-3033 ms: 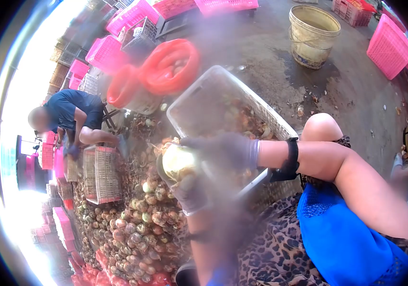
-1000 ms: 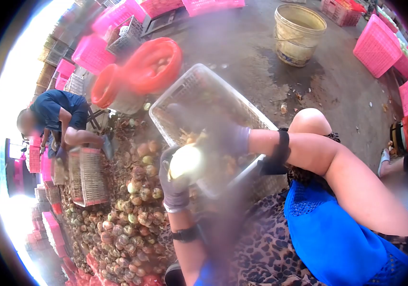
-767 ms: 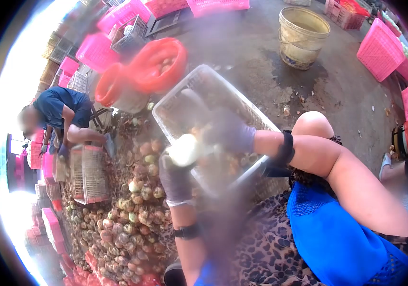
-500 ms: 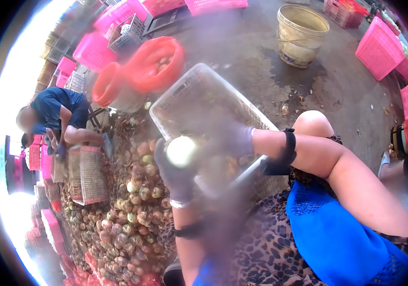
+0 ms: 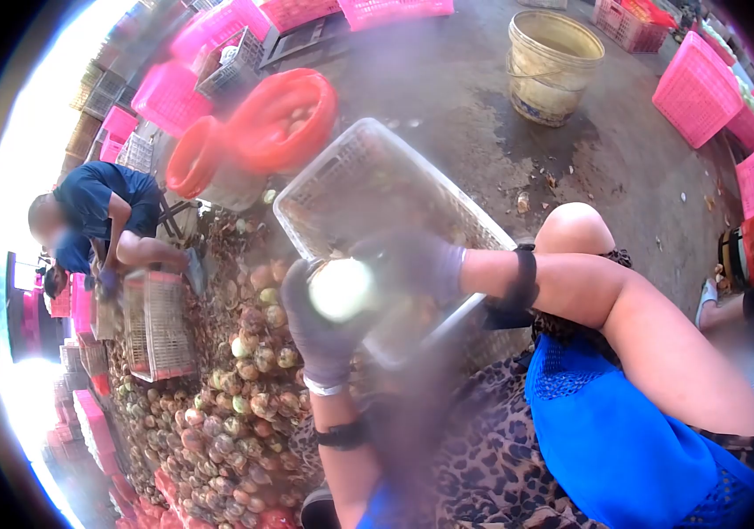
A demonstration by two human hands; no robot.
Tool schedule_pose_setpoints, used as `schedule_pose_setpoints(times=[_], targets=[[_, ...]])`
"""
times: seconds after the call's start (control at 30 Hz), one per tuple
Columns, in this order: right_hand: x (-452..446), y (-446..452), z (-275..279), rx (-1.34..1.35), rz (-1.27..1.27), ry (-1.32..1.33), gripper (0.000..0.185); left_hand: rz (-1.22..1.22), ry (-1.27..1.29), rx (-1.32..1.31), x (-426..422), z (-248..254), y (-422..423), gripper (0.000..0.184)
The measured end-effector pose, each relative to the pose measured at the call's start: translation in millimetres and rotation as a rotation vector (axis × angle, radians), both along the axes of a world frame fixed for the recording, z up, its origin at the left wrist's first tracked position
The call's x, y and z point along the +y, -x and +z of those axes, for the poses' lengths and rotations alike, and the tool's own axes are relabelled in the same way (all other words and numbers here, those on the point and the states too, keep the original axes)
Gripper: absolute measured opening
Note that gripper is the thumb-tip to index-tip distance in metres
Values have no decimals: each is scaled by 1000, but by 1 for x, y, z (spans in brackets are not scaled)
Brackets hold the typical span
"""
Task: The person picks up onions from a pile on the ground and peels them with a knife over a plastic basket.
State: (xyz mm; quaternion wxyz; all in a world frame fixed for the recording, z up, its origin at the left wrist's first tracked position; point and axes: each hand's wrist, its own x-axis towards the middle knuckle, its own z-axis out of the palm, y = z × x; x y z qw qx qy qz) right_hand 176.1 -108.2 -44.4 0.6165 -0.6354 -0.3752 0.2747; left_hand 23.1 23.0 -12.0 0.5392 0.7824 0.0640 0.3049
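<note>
In a grey glove, my left hand (image 5: pixel 320 331) is closed round a white peeled onion (image 5: pixel 342 289), which shines brightly. My right hand (image 5: pixel 417 264), gloved too, is close against the onion's right side; haze blurs its fingers, and whatever they might hold cannot be made out. Both hands are over the near left part of a white plastic crate (image 5: pixel 474 207) with onion skins inside. To the left of my left hand, a large heap of unpeeled onions (image 5: pixel 236 423) covers the ground.
Red mesh bags in tubs (image 5: pixel 284 119) stand beyond the crate. A dirty bucket (image 5: pixel 553 70) is at the top right. On the left, a co-worker (image 5: pixel 112 212) bends near a pale crate (image 5: pixel 158 326). Pink crates (image 5: pixel 699 88) line the right edge, above another person's leg.
The onion was partly in brown skin and now looks white and peeled. Since half a second ago, my right hand has come closer to it. The view has shifted slightly.
</note>
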Motion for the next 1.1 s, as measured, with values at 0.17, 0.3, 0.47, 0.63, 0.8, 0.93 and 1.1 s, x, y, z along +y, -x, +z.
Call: schedule_pose_setpoints(times=[0.17, 0.3, 0.47, 0.63, 0.8, 0.93, 1.1], targets=[[-11, 0, 36, 76, 33, -36, 24, -163, 787, -97, -7, 23, 0, 86], [-17, -4, 49, 122, 69, 37, 26, 31, 664, 43, -16, 10, -6, 81], [-11, -8, 31, -185, 135, 7, 26, -146, 978, 11, -10, -3, 0, 80], [-21, -49, 18, -545, 58, 641, 35, -362, 1240, -162, 0, 12, 9, 70], [-15, -12, 16, -718, 47, 339, 47, -200, 1261, -253, -9, 12, 4, 73], [-2, 16, 7, -618, 23, 79, 55, -163, 1092, -235, -8, 8, -5, 77], [12, 24, 12, -612, -28, -154, 46, -79, 898, -156, -9, 8, -6, 81]])
